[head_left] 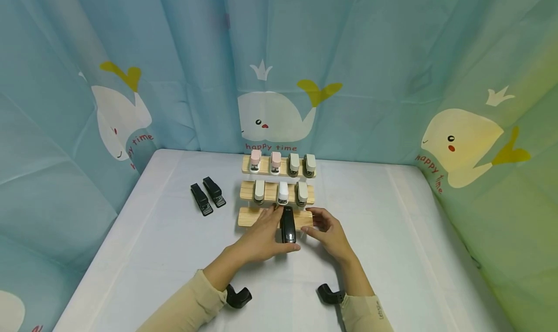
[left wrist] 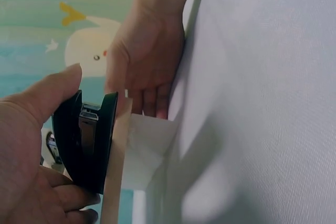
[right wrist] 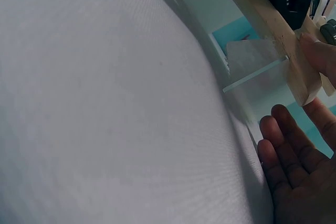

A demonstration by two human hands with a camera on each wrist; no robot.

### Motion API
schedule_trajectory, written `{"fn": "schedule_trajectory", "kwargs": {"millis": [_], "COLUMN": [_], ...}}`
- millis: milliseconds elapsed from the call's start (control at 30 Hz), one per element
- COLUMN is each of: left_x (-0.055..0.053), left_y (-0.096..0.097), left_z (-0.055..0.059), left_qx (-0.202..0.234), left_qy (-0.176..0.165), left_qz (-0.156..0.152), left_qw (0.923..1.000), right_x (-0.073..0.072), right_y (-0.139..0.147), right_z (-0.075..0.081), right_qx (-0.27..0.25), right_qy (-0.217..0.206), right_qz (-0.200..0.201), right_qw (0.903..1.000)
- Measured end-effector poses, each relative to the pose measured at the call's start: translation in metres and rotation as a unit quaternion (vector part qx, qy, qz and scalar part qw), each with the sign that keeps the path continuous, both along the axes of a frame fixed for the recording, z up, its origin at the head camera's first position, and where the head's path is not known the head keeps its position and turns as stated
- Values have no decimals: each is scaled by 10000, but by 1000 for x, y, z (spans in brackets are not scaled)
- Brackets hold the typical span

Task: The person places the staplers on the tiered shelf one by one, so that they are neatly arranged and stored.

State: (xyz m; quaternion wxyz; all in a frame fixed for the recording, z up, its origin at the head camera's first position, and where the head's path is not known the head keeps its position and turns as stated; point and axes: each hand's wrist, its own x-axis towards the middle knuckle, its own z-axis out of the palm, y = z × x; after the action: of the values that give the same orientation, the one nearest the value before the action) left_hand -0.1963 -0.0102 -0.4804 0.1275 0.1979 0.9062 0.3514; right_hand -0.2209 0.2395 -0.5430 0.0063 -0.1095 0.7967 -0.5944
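Note:
A black stapler (head_left: pixel 288 224) lies lengthwise on the bottom wooden step (head_left: pixel 249 216) of a three-tier display rack. My left hand (head_left: pixel 263 235) grips it, thumb at its near end and fingers at its far end, as the left wrist view also shows with the stapler (left wrist: pixel 108 129) against the board. At the right end of that same step, my right hand (head_left: pixel 328 232) holds the board (right wrist: pixel 302 72) edge, thumb over the top and index finger around the end. Its other fingers (right wrist: pixel 286 156) extend loosely beside the clear rack support (right wrist: pixel 257 72).
Small pink staplers (head_left: pixel 255 161) and grey-green staplers (head_left: pixel 309 165) stand on the top step. The middle step carries cream staplers (head_left: pixel 259 191) with a white stapler (head_left: pixel 283 193) between them. Two black staplers (head_left: pixel 202 199) lie on the white table (head_left: pixel 165 254) left of the rack.

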Motion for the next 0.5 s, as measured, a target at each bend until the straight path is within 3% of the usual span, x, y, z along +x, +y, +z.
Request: {"fn": "schedule_trajectory", "kwargs": {"millis": [500], "left_x": [-2], "left_y": [7], "left_z": [-5], "left_qx": [112], "left_qy": [249], "left_qz": [-151], "left_qw": [9995], "right_x": [-1], "right_y": [0], "right_z": [-2], "right_qx": [36], "right_qy": [35], "right_qz": [6], "right_qw": [10000]}}
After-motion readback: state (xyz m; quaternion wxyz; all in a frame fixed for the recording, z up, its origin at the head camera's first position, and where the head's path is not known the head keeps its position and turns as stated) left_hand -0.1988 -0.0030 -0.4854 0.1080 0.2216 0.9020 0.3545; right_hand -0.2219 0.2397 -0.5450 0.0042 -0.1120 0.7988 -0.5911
